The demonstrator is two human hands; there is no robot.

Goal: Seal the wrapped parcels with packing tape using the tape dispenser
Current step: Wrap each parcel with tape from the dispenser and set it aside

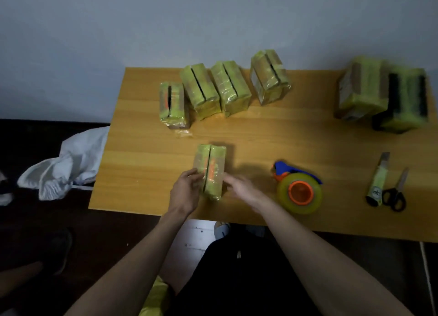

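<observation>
Both forearms reach in from the bottom edge over a wooden bench [248,130] set against a pale grey wall. Left hand [186,191] has its grip curled on the left side of the nearest parcel [211,171], near the front edge. Right hand [239,186], blurred, lies with fingers extended just beside the parcel's right side; contact cannot be told. Parcels counted: seven, all in yellow-green film: one at the hands, four in a back row [222,88], two larger ones at far right [384,97]. One tape dispenser [297,187], blue with an orange core, lies right of the hands, untouched. Further right lie one utility knife [379,180] and one pair of scissors [397,193], touching. White cloth [66,164] is heaped left of the bench.
</observation>
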